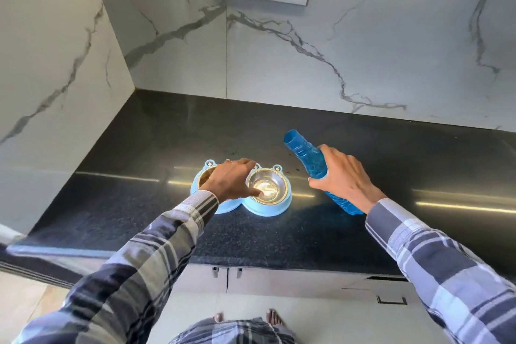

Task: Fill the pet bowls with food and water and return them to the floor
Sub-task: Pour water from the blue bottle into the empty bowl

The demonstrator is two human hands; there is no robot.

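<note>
Bright, even light; glare streaks on the countertop [279, 232]; wide-angle bending at edges.

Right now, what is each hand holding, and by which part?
The right hand grips the blue bottle around its middle. The left hand grips the double pet bowl at its centre, between the two bowls.

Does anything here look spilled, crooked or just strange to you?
Nothing looks spilled. Two small oddities: the blue bottle in the right hand has no cap on and is held tilted, its open mouth pointing up and away. The left hand grips the double pet bowl with its thumb dipping into the steel bowl.
</note>
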